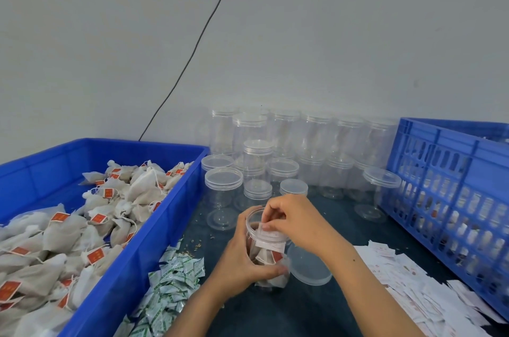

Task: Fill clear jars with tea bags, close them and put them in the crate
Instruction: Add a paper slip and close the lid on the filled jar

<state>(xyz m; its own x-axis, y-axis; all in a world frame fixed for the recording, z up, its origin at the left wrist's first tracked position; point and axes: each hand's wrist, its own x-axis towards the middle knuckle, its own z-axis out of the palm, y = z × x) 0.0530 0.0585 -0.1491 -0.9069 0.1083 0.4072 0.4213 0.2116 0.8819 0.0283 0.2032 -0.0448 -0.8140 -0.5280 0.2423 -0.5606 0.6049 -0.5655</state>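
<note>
A clear jar (268, 251) sits in the middle of the dark table (316, 309), near the person. It is open at the top and leans a little to the left. Tea bags are already inside it, with a bit of red tag showing through the side. The left hand (242, 265) wraps around the low part of the jar, fingers curled tight on it. The right hand (292, 219) is over the jar's mouth. Its fingers are pinched together on a small white paper slip (268, 236) that hangs down into the jar.

Just to the right of the jar lies a loose clear lid (309, 265), flat on the table and touching nothing else.

On the left is a big blue bin (154, 229) full of tea bags (91, 226) — pale pouches with strings and red tags. Between the bin and the jar there is a heap of small white and green packets (170, 281). A few crumbs lie on the table near them.

On the near right is a spread of white paper slips (429, 289), piled loosely. Behind them stands the blue crate (451, 187) with holes in its side — filled jars can be seen through the holes.

Far back, against the grey wall (330, 33), many empty clear jars (303, 149) stand in rows, some stacked, most with lids on. A thin black cable (192, 52) runs up the wall.
</note>
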